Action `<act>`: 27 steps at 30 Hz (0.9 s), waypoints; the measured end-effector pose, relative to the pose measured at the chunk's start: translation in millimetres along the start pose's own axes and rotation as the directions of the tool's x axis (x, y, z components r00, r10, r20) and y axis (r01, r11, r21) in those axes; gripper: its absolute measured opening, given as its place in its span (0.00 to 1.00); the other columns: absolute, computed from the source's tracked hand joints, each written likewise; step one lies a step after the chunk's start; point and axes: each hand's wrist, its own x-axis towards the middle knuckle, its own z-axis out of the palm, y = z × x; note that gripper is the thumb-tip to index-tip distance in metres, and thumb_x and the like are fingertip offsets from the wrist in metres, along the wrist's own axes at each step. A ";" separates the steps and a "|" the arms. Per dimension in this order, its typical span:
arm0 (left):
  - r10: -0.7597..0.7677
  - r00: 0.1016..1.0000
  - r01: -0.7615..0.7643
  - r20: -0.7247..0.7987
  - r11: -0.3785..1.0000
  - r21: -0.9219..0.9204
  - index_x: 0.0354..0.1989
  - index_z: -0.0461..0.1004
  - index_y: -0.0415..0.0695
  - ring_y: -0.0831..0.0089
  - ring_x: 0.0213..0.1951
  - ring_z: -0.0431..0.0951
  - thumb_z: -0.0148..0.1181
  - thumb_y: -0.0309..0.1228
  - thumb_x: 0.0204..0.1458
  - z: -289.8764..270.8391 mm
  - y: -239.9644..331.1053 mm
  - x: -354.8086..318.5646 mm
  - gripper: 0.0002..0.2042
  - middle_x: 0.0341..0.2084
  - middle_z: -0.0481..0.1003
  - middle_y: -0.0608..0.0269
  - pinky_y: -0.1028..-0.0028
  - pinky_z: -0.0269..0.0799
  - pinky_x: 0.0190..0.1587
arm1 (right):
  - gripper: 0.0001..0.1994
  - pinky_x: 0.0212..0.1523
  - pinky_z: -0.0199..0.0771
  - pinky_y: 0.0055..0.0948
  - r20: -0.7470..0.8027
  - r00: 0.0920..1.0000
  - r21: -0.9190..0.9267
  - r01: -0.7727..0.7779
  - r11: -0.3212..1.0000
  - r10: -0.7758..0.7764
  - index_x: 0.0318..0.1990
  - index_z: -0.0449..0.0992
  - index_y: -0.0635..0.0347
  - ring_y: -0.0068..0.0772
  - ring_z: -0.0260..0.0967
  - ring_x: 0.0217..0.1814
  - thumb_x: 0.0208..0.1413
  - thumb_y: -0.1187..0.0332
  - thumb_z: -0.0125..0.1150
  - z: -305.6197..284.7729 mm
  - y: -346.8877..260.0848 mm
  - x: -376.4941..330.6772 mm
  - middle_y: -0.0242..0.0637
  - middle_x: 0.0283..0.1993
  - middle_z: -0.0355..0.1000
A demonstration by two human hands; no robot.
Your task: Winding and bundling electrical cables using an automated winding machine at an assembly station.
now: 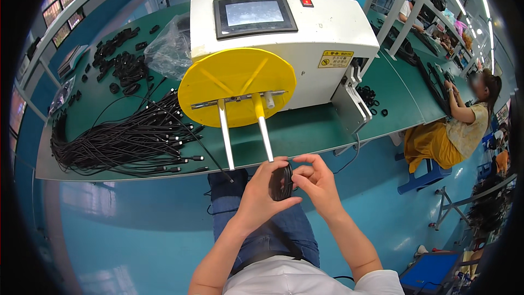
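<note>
My left hand (261,191) grips a small coil of black cable (280,183) just in front of the two metal rods (244,136) that stick out from a yellow winding disc (237,84). My right hand (316,180) touches the coil's right side with thumb and fingertips pinching at it. The disc is mounted on a white machine (327,27) with a dark screen and a red button. Both hands are held above my lap, below the bench edge.
A heap of loose black cables (125,139) lies on the green bench (305,131) at left, with coiled bundles (123,63) and a plastic bag (169,49) behind. A seated person (458,131) works at right on a blue stool. The floor is blue.
</note>
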 end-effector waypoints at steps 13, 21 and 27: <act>-0.106 0.994 0.112 0.038 0.902 -0.418 0.53 0.63 0.40 0.68 0.49 0.72 0.69 0.23 0.41 0.4 -0.7 -3.8 0.29 0.55 0.64 0.55 0.71 0.72 0.48 | 0.21 0.36 0.69 0.18 0.010 0.999 -0.045 -0.033 0.998 0.033 0.52 0.67 0.67 0.19 0.69 0.35 0.48 0.83 0.58 3.1 -5.1 0.3 0.36 0.35 0.73; -0.203 0.978 0.182 0.047 0.716 -0.674 0.48 0.66 0.37 0.72 0.49 0.70 0.61 0.21 0.47 3.0 -14.5 -5.4 0.18 0.53 0.66 0.55 0.73 0.69 0.50 | 0.20 0.40 0.73 0.22 0.038 0.999 -0.097 0.002 0.995 0.001 0.52 0.68 0.64 0.24 0.72 0.37 0.50 0.81 0.59 6.6 -4.9 0.4 0.36 0.37 0.74; -0.202 0.979 0.132 -0.036 0.755 -0.643 0.37 0.68 0.36 0.73 0.47 0.72 0.59 0.22 0.50 3.5 -14.5 -11.8 0.08 0.51 0.69 0.53 0.75 0.68 0.49 | 0.23 0.41 0.73 0.24 0.093 0.989 -0.387 0.139 0.912 -0.111 0.54 0.67 0.62 0.26 0.73 0.36 0.49 0.80 0.60 8.3 -12.6 -2.6 0.37 0.35 0.74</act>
